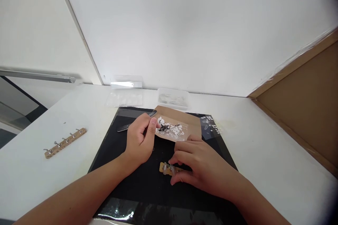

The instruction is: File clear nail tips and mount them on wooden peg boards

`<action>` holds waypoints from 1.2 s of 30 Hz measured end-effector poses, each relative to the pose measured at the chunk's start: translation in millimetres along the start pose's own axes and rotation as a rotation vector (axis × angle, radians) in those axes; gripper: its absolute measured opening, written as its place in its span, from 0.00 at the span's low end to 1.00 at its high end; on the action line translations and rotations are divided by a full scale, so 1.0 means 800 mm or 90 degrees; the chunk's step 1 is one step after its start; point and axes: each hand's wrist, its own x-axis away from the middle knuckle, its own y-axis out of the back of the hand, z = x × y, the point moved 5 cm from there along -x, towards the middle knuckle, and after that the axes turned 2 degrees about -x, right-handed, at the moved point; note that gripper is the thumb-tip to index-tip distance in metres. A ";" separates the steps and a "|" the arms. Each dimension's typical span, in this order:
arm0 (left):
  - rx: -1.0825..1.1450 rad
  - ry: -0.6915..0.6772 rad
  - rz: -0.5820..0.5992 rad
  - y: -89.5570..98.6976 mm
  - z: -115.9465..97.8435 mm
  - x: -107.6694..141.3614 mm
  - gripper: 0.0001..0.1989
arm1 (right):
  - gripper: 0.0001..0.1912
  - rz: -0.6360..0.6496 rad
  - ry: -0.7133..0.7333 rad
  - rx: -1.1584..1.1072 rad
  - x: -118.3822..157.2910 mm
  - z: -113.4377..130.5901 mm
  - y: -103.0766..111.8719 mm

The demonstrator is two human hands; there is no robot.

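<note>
My left hand point(141, 137) is closed at the left edge of a brown paper sheet point(194, 123), its thumb and forefinger pinched together; what they hold is too small to make out. Small white pieces point(175, 130) and some black bits lie on the sheet. Below it, my right hand point(190, 163) has its thumb and forefinger around a small clear piece point(172, 169) on a short wooden strip point(161, 167). Another clear piece point(165, 168) sits on that strip to the left. The strip's right end is hidden under my fingers.
A black mat point(148, 190) lies beneath both hands. Metal tweezers point(123, 128) are behind my left hand. A wooden strip with metal clips point(66, 142) lies left. Clear plastic boxes point(173, 98) stand at the back, white stickers point(211, 124) at the mat's upper right.
</note>
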 end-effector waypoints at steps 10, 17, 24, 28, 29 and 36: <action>0.001 -0.008 -0.001 0.000 -0.002 0.000 0.16 | 0.13 0.018 -0.047 -0.001 0.001 -0.003 0.001; 0.001 -0.011 0.006 0.000 -0.003 -0.001 0.17 | 0.12 0.038 -0.062 -0.002 0.001 -0.006 -0.003; -0.018 -0.024 0.003 -0.002 -0.002 0.000 0.17 | 0.10 0.083 -0.096 -0.025 -0.001 -0.005 -0.003; -0.022 -0.034 0.004 -0.004 -0.002 0.001 0.17 | 0.11 0.088 -0.110 -0.021 -0.002 -0.005 -0.004; -0.022 -0.035 0.004 -0.005 -0.002 0.001 0.17 | 0.11 0.089 -0.112 -0.020 -0.002 -0.005 -0.004; -0.054 -0.045 -0.003 -0.005 -0.006 -0.001 0.18 | 0.14 0.119 -0.137 -0.003 -0.007 -0.008 -0.007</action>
